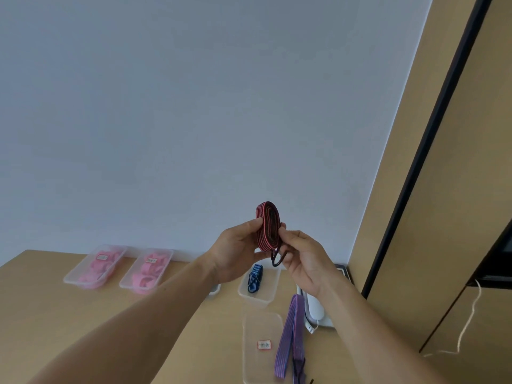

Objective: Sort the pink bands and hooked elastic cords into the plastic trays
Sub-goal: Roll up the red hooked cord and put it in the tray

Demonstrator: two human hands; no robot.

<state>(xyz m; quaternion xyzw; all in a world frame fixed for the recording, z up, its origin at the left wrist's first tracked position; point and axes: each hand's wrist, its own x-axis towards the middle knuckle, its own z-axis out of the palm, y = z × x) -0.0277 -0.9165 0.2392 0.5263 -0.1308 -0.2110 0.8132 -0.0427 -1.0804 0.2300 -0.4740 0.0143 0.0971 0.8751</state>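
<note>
Red cord (267, 225), coiled, is raised above the table (55, 314), pinched at its sides by left hand (235, 253) and right hand (302, 261), hook (277, 260) dangling beneath. Below the cord: tray (243, 293) holding blue cord (255, 277), purple cord (291, 328); pink bands (97, 266) lower left

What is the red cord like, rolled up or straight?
Rolled up: the red hooked cord forms a tight oval coil, its layers stacked.

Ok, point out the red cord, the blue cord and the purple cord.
red cord (264, 236): head view, on the striped side of the coil.
blue cord (256, 273): head view, on its folded striped middle.
purple cord (288, 336): head view, midway along its flat length.
</note>
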